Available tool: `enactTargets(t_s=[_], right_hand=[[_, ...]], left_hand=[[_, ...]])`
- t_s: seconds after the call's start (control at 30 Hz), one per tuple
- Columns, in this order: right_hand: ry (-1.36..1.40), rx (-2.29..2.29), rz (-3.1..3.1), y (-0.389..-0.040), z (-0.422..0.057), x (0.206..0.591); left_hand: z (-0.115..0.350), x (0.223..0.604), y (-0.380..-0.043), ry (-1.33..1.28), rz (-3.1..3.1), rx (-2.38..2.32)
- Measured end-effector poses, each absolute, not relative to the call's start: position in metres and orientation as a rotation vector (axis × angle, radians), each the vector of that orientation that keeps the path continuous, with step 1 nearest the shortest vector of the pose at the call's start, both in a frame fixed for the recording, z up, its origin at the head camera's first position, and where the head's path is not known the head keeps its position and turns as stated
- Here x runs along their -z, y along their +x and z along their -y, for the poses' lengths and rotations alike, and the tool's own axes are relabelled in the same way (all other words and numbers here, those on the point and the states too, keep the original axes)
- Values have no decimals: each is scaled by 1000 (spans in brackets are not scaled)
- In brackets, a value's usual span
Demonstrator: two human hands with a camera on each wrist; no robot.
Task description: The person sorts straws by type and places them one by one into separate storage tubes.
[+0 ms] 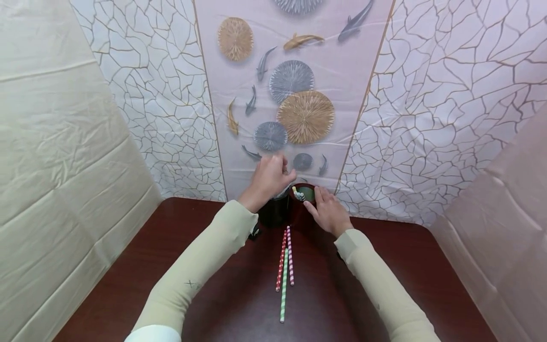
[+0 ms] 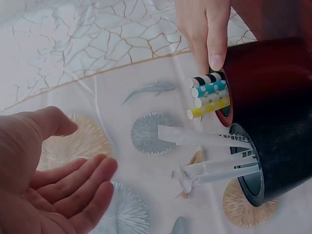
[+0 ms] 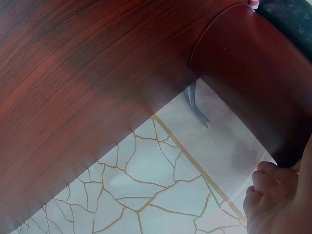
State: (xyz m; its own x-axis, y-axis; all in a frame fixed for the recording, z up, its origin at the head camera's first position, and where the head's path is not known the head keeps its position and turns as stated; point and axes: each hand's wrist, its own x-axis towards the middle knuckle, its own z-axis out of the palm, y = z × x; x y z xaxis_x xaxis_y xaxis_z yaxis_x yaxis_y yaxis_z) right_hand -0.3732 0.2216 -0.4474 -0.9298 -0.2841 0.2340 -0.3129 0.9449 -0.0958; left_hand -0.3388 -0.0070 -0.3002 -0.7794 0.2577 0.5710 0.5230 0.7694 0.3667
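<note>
My left hand [image 1: 270, 178] hovers over the black cup [image 2: 287, 161], thumb and fingers apart and nothing between them in the left wrist view. Several clear-wrapped white straws [image 2: 214, 168] with black print stick out of this cup. Beside it stands the dark red cup [image 2: 268, 73], which my right hand [image 1: 330, 209] holds at the rim, thumb on the near side. Several patterned paper straws [image 2: 209, 90] in black, teal, star-print and yellow lean in it. On the table in front lie a red dotted straw [image 1: 280, 261], a green striped straw [image 1: 284, 289] and a pink striped straw [image 1: 290, 259].
A small black object [image 1: 254, 232] lies on the brown table [image 1: 222, 304], left of the black cup and partly hidden by my left sleeve. Right behind the cups hangs a patterned cloth [image 1: 384, 142]; beige cloth panels [image 1: 55, 190] flank both sides.
</note>
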Motion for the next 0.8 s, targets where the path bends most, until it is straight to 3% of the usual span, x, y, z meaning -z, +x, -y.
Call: enactTargets(t_s=[0.37,0.8], right_hand=[[457,-217,2868,-372,-222,448],[452,-218,2872,-370,-220,445]], left_hand=[[15,313,-326,-646,2704,568],[17,357,-328,-628,2995,524]])
